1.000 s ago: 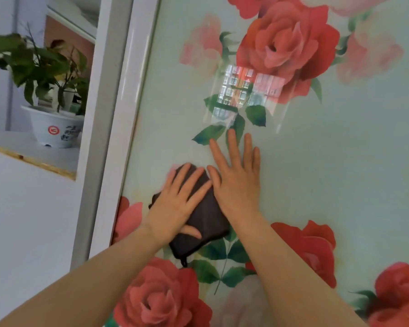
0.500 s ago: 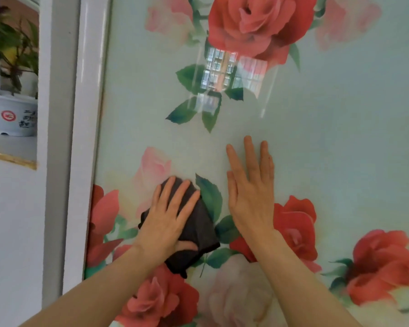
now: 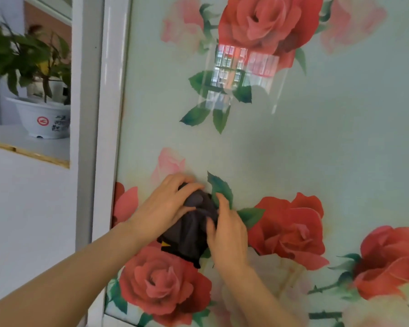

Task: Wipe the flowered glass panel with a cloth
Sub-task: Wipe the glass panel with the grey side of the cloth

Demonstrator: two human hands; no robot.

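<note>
The glass panel [image 3: 316,142] is pale green with printed red and pink roses and fills most of the view. A dark grey cloth [image 3: 191,232] is bunched up against its lower left part. My left hand [image 3: 165,206] curls over the cloth's top and left side, fingers bent around it. From the right, my right hand [image 3: 227,234] grips the same cloth, its fingers pinching the folds. Both forearms reach in from the bottom of the frame.
A white glossy frame [image 3: 109,138] borders the panel on the left, with a grey post beside it. Further left a potted green plant [image 3: 33,74] in a white pot stands on a ledge above a white wall. A window reflection shines on the upper glass.
My right hand has left the bare glass and closed on the cloth. My left hand went from flat on the cloth to curled around it, and the cloth is now crumpled.
</note>
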